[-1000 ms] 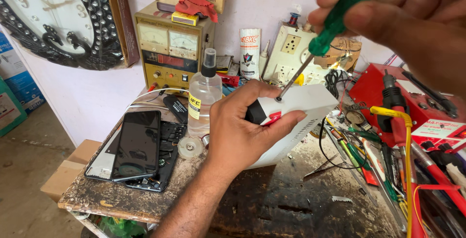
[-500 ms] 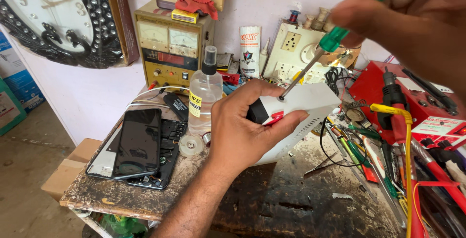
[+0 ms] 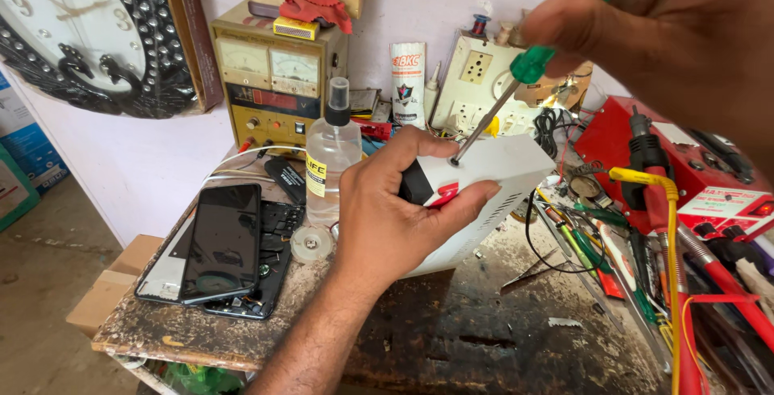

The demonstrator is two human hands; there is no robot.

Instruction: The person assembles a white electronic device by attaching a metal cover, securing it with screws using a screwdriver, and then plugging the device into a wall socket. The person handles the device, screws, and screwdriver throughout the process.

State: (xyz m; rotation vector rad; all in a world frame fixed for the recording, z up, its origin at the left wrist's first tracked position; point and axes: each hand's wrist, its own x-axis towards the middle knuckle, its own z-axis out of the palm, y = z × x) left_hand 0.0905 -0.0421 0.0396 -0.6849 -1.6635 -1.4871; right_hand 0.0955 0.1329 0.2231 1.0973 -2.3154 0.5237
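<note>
Green-handled screwdriver (image 3: 516, 89) in right hand (image 3: 669, 32), tip down-left into white box (image 3: 492, 181).

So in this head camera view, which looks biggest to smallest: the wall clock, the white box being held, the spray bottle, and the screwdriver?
1. Wall clock, though cut off by the frame.
2. White box, partly covered by the left hand.
3. Spray bottle and screwdriver: unsure, since the screwdriver sits nearer the camera, its handle hidden in the right hand.

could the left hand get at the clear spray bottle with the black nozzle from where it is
Probably yes, once it lets go: the left hand grips the white metal box, and the clear plastic spray bottle stands just beside it with nothing between them.
</note>
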